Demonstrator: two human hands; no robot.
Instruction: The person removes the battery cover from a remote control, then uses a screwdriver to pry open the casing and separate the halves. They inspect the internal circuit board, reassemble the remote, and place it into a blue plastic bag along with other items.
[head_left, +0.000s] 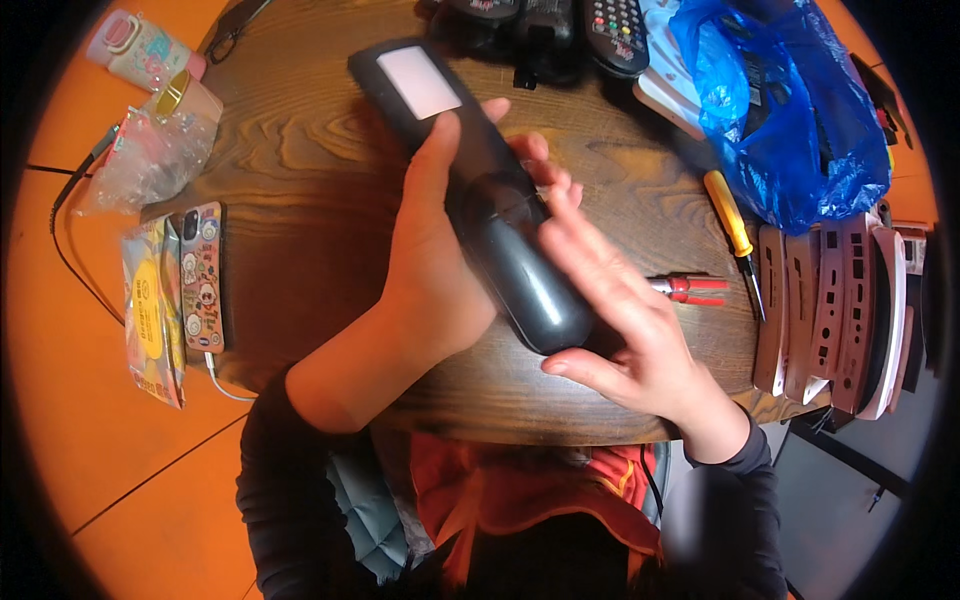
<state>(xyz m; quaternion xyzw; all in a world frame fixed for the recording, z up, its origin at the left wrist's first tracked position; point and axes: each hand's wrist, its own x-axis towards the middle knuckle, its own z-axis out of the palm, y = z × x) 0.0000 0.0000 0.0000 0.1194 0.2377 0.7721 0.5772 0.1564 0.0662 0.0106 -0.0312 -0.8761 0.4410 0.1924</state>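
Note:
A long black remote control point(530, 285) is held slantwise above the table, its back side up with a white label near the far end. My left hand point(435, 260) grips it from the left, thumb over the upper face and fingertips showing past the far edge. Along its right side lies my right hand point(635, 325), with fingers stretched out and the thumb apart near the rounded near end. These fingers look slightly blurred, and I cannot tell how firmly they touch. Beneath the right hand a small red-handled tool point(695, 289) rests partly hidden on the table.
A yellow-handled screwdriver point(728, 215) lies beside several white boxes with ports point(828, 310), standing on edge. A blue plastic bag point(780, 120) and black remotes point(615, 35) are at the back. Leftward are a phone point(203, 275) on a cable, packaging point(155, 310) and a bottle point(145, 50).

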